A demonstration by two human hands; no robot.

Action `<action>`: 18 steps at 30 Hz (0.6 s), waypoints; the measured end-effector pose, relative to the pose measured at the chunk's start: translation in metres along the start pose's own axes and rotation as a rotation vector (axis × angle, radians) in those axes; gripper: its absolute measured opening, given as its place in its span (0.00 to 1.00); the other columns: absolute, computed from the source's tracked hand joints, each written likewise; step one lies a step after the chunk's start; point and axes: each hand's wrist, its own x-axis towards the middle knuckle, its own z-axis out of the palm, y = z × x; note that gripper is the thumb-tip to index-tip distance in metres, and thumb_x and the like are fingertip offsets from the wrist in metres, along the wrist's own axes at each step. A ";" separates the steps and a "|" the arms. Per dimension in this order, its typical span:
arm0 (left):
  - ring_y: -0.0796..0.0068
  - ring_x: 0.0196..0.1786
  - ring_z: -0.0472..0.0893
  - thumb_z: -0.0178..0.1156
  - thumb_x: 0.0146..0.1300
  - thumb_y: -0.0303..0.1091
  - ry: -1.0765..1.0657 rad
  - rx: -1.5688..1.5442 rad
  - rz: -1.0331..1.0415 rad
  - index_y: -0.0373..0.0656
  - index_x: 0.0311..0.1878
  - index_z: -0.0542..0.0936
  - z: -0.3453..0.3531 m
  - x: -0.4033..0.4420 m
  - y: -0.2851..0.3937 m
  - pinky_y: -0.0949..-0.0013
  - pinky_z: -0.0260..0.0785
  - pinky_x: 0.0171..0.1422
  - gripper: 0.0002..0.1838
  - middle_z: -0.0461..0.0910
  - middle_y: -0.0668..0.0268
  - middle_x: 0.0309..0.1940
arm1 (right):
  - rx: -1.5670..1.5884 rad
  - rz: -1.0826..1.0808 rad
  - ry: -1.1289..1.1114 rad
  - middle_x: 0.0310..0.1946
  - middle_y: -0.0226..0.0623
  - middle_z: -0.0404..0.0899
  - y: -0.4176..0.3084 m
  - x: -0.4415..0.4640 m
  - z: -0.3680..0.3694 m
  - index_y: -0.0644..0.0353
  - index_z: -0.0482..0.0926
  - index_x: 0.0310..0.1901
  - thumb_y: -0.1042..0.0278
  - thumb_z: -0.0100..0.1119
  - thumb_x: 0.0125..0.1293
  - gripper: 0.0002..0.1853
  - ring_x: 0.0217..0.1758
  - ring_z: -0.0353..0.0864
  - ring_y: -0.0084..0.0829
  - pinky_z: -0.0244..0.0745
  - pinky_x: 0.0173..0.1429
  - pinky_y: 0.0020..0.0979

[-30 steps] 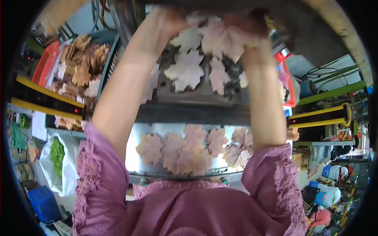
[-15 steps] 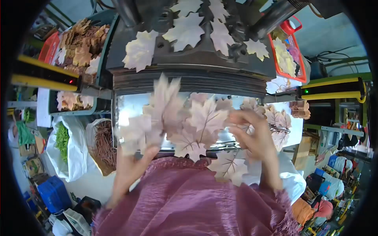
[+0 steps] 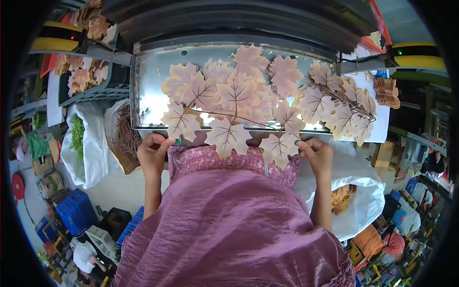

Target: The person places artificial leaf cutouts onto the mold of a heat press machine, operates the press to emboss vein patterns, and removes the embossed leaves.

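Note:
A spray of pale pink-and-cream artificial maple leaves point(image 3: 236, 93) on a thin brown stem lies spread over a shiny metal tray point(image 3: 149, 71). My left hand point(image 3: 154, 152) is closed in a pinch at the lower tip of the front-left leaf point(image 3: 180, 123). On the other side, my right hand point(image 3: 316, 152) pinches the edge of the front-right leaf point(image 3: 279, 147) between thumb and fingers. Between the hands, another leaf point(image 3: 227, 136) hangs over the tray's front edge. Further right, a second bunch of leaves point(image 3: 342, 105) rests partly beyond the tray.
Behind the tray stands a dark machine block point(image 3: 239, 21), with yellow-and-black sensor bars point(image 3: 420, 56) at the sides. A green crate point(image 3: 95, 91) of leaves is at left. White sacks point(image 3: 86, 162) stand below it; another sack point(image 3: 366, 201) is at right.
The view has tilted down. My left hand has left the blurred leaves and now pinches a front leaf. My right hand has come down to another front leaf. The spray lies spread wider.

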 end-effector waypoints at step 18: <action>0.83 0.25 0.69 0.76 0.54 0.25 -0.148 0.233 0.074 0.42 0.31 0.80 -0.025 -0.008 -0.002 0.79 0.63 0.33 0.10 0.76 0.73 0.23 | -0.190 -0.137 0.095 0.14 0.27 0.78 -0.011 -0.017 -0.009 0.63 0.86 0.25 0.67 0.74 0.59 0.11 0.16 0.69 0.18 0.64 0.27 0.19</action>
